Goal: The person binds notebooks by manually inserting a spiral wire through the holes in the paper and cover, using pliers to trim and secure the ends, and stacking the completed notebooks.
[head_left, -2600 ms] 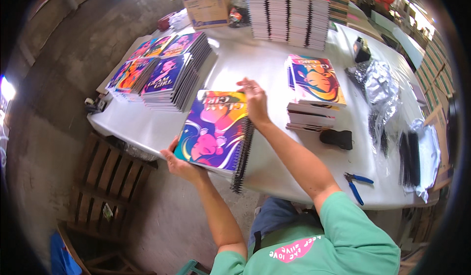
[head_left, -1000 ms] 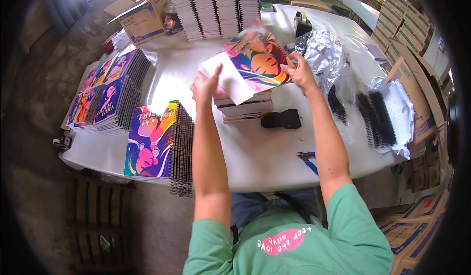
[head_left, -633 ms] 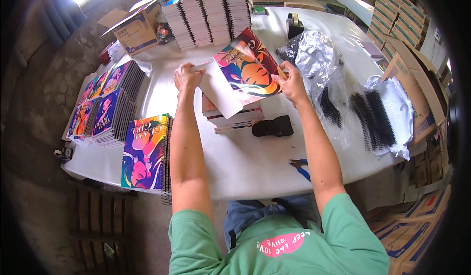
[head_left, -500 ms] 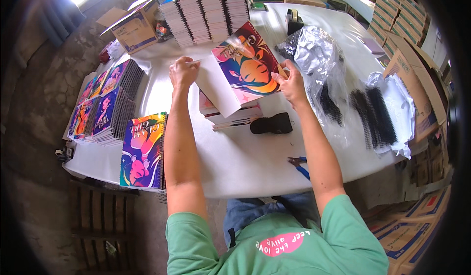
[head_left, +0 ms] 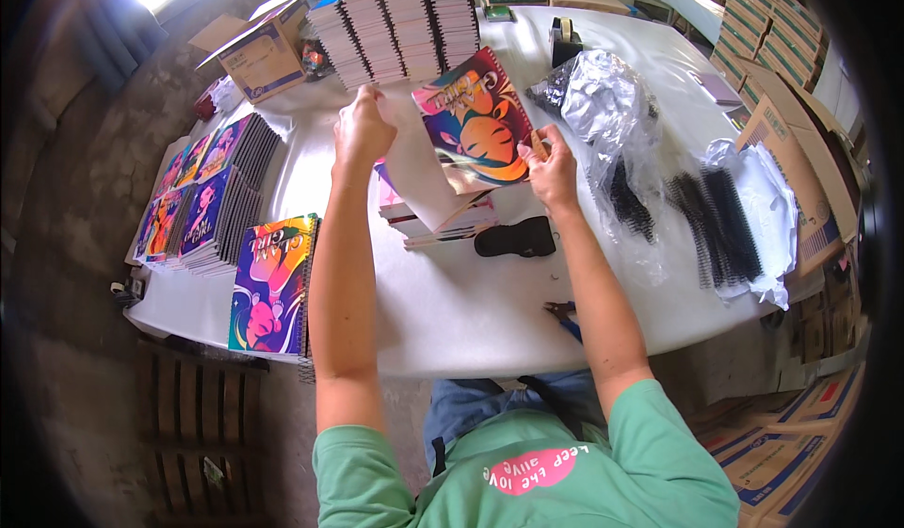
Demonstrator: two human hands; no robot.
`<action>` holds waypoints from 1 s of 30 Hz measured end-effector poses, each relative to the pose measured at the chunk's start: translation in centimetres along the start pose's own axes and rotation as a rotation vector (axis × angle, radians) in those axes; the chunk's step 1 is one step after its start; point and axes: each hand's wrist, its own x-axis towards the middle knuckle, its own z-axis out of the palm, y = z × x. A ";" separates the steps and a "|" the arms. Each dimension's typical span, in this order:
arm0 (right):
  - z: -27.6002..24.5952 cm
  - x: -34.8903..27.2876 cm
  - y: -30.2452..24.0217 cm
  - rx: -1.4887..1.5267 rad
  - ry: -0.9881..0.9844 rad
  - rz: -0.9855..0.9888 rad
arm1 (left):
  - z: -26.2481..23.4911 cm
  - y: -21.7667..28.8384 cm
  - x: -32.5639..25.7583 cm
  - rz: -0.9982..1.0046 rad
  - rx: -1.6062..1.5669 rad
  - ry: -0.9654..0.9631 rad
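Note:
Over the middle of the table I hold up a notebook with a bright illustrated cover. My right hand is closed on its right edge, thumb on the front. A blank white sheet spreads out from the cover's left side. My left hand is closed in a pinch at that sheet's upper left corner. Below lies a low stack of similar books, partly covered by the sheet. Beside it rests a flat black object. Pliers with blue handles lie near my right forearm.
A spiral notebook lies left of my left forearm, near stacked notebooks. Tall notebook stacks and an open carton stand behind. To the right are clear plastic, black binding coils and a tape dispenser.
My left hand has risen and turned, bending the white sheet upward. The notebook in my right hand has tilted a little. The view has shifted slightly.

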 end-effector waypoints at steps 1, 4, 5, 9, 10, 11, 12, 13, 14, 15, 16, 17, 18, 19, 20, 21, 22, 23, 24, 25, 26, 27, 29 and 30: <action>-0.3 0.2 0.1 0.081 -0.033 0.047 | 0.0 -0.5 -0.1 -0.061 -0.149 0.015; -1.5 1.0 -0.2 0.580 -0.149 0.170 | 0.2 -2.4 -0.7 -0.162 -0.706 -0.050; -1.9 1.2 -0.4 0.671 -0.214 0.154 | 0.3 -2.9 -1.0 -0.185 -0.876 -0.053; -2.8 2.1 -2.3 0.840 -0.345 0.194 | -0.1 -2.8 -2.2 -0.042 -1.390 -0.146; -3.0 2.2 -2.9 0.880 -0.412 0.139 | -0.5 -2.5 -2.6 0.011 -1.493 -0.181; -3.2 2.3 -3.6 0.894 -0.440 0.159 | -1.0 -2.2 -3.1 0.085 -1.574 -0.206; -3.5 2.2 -4.3 0.908 -0.459 0.161 | -1.4 -2.0 -3.8 0.156 -1.657 -0.240; -3.9 2.2 -5.1 0.927 -0.501 0.145 | -1.9 -1.9 -4.7 0.267 -1.778 -0.273; -4.5 2.1 -5.8 0.937 -0.533 0.135 | -2.1 -2.0 -5.9 0.205 -1.841 -0.224; -5.1 1.7 -6.5 0.978 -0.524 0.135 | -2.1 -2.1 -7.2 0.191 -1.944 -0.176; -5.7 1.4 -7.2 0.967 -0.510 0.127 | -2.1 -2.2 -8.7 0.241 -2.082 -0.175; -6.3 0.7 -7.7 0.967 -0.513 0.120 | -2.2 -2.9 -10.2 0.115 -2.107 -0.122; -6.8 0.1 -8.2 0.944 -0.478 0.139 | -2.3 -3.4 -11.7 0.250 -2.190 -0.187; -7.4 -0.7 -8.5 0.979 -0.511 0.145 | -2.0 -3.6 -13.3 0.286 -2.290 -0.232; -7.7 -1.7 -8.8 0.935 -0.536 0.123 | -1.7 -3.5 -14.9 0.329 -2.401 -0.280; -7.8 -2.8 -8.8 0.872 -0.522 0.110 | -1.3 -3.4 -16.6 0.290 -2.426 -0.283; -8.1 -3.8 -8.9 0.810 -0.534 0.057 | -0.9 -3.0 -18.4 0.260 -2.462 -0.292; -8.2 -4.7 -9.0 0.601 -0.522 -0.061 | -0.6 -2.6 -20.2 0.165 -2.492 -0.269; -8.6 -5.5 -9.1 0.537 -0.576 0.009 | -0.5 -2.2 -22.1 0.003 -2.543 -0.193; -9.1 -6.3 -9.3 0.446 -0.684 0.029 | -0.8 -2.2 -23.6 -0.130 -2.604 -0.163; -9.7 -6.9 -9.7 0.303 -0.764 0.094 | -1.0 -2.2 -24.9 -0.265 -2.641 -0.134; -10.0 -7.6 -10.0 0.247 -0.766 0.104 | -1.4 -2.5 -25.9 -0.167 -2.550 -0.124; -10.9 -9.2 -11.1 0.145 -0.716 -0.070 | -2.4 -3.7 -27.0 0.073 -2.365 -0.176; -11.3 -10.1 -11.7 0.059 -0.657 -0.089 | -2.6 -4.2 -27.5 0.089 -1.840 -0.041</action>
